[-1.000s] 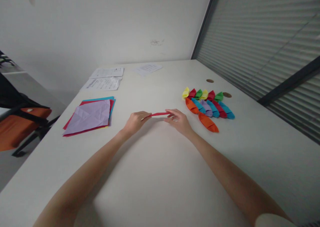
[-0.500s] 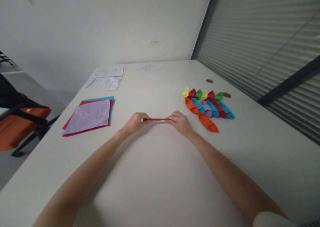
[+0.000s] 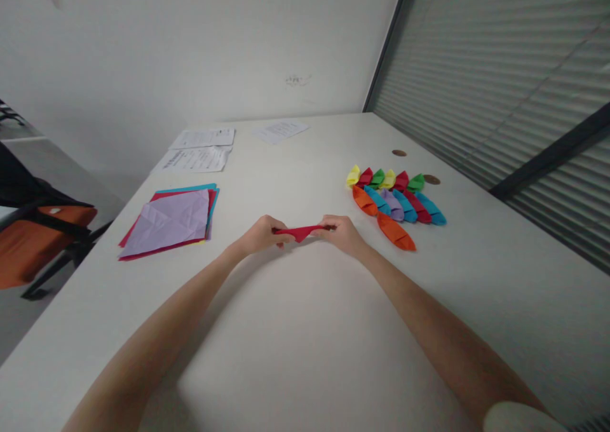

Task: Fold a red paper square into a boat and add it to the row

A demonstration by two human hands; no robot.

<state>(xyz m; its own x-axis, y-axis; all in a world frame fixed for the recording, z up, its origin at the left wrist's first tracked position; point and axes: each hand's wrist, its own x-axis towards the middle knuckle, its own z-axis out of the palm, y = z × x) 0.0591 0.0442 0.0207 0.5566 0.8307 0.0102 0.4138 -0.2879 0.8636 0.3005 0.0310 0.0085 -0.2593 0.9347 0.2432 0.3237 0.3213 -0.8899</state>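
A red piece of folded paper (image 3: pixel 300 232) stretches between my two hands, just above the white table (image 3: pixel 305 330). Its middle shows as a small downward-pointing triangle. My left hand (image 3: pixel 264 234) is closed on its left end, thumb along the near side. At the right end, my right hand (image 3: pixel 342 233) pinches it between thumb and fingers. Both ends of the paper are hidden in the fingers. To the right of my right hand lies an orange folded paper piece (image 3: pixel 396 231), with rows of similar colourful folded pieces (image 3: pixel 391 204) behind it.
At the left is a stack of coloured paper sheets (image 3: pixel 169 222), a creased purple one on top. Printed sheets (image 3: pixel 197 159) lie at the back left, another printed sheet (image 3: pixel 282 131) at the back middle. An orange chair (image 3: pixel 42 241) stands beyond the left edge; blinds (image 3: pixel 500 89) line the right.
The red paper has turned from a thin edge-on strip to show a triangular face. Both hands have rotated slightly and keep their hold at its ends.
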